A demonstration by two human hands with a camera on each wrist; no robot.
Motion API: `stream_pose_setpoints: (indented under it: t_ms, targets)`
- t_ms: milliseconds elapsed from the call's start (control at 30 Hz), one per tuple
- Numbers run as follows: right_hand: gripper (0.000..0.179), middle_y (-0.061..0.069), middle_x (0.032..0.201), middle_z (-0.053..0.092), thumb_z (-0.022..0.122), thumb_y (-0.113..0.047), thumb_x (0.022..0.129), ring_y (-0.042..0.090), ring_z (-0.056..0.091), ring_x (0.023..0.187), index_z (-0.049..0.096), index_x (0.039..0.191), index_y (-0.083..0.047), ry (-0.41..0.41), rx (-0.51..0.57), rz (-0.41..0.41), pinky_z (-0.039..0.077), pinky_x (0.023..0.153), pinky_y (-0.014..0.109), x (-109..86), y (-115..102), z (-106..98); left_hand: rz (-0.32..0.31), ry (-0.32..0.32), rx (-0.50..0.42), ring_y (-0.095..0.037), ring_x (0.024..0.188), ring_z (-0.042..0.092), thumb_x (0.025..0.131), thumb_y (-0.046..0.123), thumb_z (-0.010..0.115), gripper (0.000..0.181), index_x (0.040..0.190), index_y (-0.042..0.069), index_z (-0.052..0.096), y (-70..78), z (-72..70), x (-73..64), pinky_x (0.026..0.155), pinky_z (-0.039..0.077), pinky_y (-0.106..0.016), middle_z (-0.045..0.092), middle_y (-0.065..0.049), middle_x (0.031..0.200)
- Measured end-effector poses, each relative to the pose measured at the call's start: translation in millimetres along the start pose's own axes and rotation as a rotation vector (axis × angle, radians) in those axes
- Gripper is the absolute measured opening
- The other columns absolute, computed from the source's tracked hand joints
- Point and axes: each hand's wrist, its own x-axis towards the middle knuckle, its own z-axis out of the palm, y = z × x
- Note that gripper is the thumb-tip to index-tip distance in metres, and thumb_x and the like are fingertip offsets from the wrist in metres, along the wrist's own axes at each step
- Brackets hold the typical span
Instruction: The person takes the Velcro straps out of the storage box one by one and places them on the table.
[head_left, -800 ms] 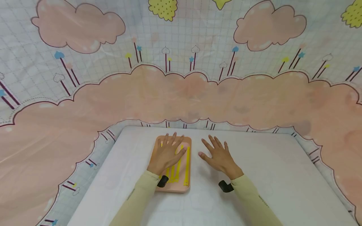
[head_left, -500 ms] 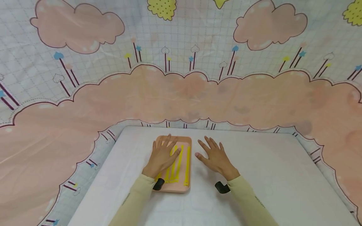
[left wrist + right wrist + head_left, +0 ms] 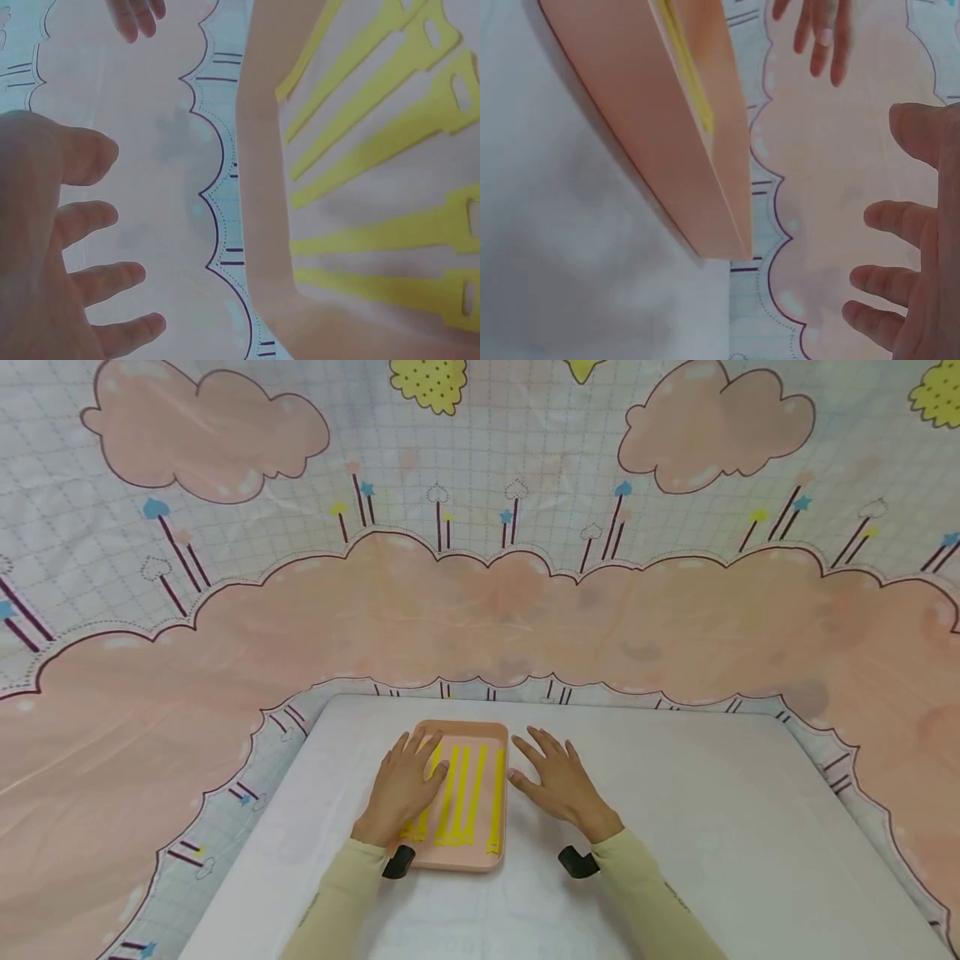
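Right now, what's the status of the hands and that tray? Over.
Left hand holding nothing, above tray's left side. Right hand holding nothing, beside tray. Yellow strips lie in tray. Left hand partly blocks head view of some.

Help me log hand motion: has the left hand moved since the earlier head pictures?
Yes: in the head view, the left hand has shifted leftward and slightly back toward the person, judged against the unmoved tray.

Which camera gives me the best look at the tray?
The head view: it takes in most of the tray, though the left hand hides part of it. The left wrist view catches only some rim and floor with yellow strips; the right wrist view shows mainly an outer wall.
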Motion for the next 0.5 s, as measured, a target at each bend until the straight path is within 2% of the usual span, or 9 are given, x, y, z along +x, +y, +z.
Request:
stream_pose_setpoints:
  t_ms: [233, 367, 500]
  targets:
    - [0.065, 0.011, 0.159, 0.034, 0.051, -0.053, 0.097, 0.033, 0.032, 0.147, 0.043, 0.150, -0.017, 0.007, 0.054, -0.050, 0.017, 0.120, 0.060, 0.9, -7.6, 5.3, -0.081, -0.006, -0.064, -0.043, 0.144, 0.031, 0.101, 0.035, 0.049, 0.057, 0.153, 0.017, 0.036, -17.6, -4.5, -7.8, 0.099, 0.040, -0.069, 0.031, -0.015, 0.160]
    - [0.064, 0.012, 0.158, 0.035, 0.053, -0.052, 0.096, 0.034, 0.036, 0.144, 0.045, 0.149, -0.017, 0.006, 0.081, -0.073, 0.019, 0.120, 0.058, 2.1, -11.8, 7.8, -0.141, -0.021, -0.091, -0.043, 0.142, 0.035, 0.101, 0.033, 0.048, 0.057, 0.154, 0.018, 0.034, -25.4, -7.4, -13.6, 0.096, 0.043, -0.068, 0.032, -0.016, 0.159]
    - [0.061, 0.012, 0.157, 0.037, 0.057, -0.047, 0.095, 0.037, 0.040, 0.141, 0.046, 0.148, -0.017, 0.002, 0.107, -0.088, 0.020, 0.120, 0.057, 2.8, -17.6, 9.1, -0.173, -0.028, -0.091, -0.044, 0.138, 0.041, 0.100, 0.030, 0.050, 0.057, 0.154, 0.019, 0.035, -32.1, -6.9, -18.9, 0.096, 0.043, -0.068, 0.036, -0.016, 0.156]
